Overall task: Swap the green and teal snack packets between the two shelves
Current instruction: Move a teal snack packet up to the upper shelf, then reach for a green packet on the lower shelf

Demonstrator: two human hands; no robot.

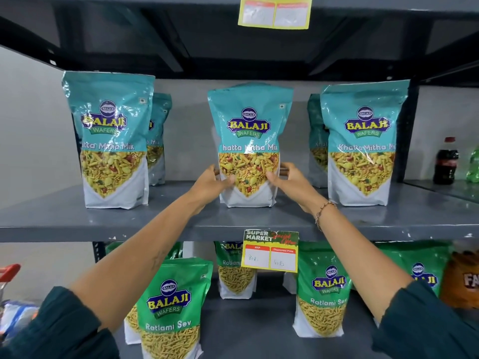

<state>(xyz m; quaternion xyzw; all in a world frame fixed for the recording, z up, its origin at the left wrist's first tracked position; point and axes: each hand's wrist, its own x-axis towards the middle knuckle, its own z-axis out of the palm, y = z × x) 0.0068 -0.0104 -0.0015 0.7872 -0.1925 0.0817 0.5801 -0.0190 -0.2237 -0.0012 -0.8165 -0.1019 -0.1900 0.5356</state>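
Observation:
Teal snack packets stand upright on the upper shelf (155, 221): one at the left (110, 136), one in the middle (250, 130), one at the right (363, 141), with more behind the outer ones. My left hand (212, 181) and my right hand (291, 178) grip the lower sides of the middle teal packet, which rests on the shelf. Green snack packets stand on the lower shelf (259, 332): one at the front left (172, 304), one in the back middle (234, 275), one at the right (322, 291), another at the far right (420, 270).
A yellow price tag (269, 251) hangs from the upper shelf's front edge; another tag (274, 12) hangs above. A dark cola bottle (446, 161) and a green bottle (473, 167) stand on the neighbouring shelf at right. An orange packet (464, 281) sits lower right.

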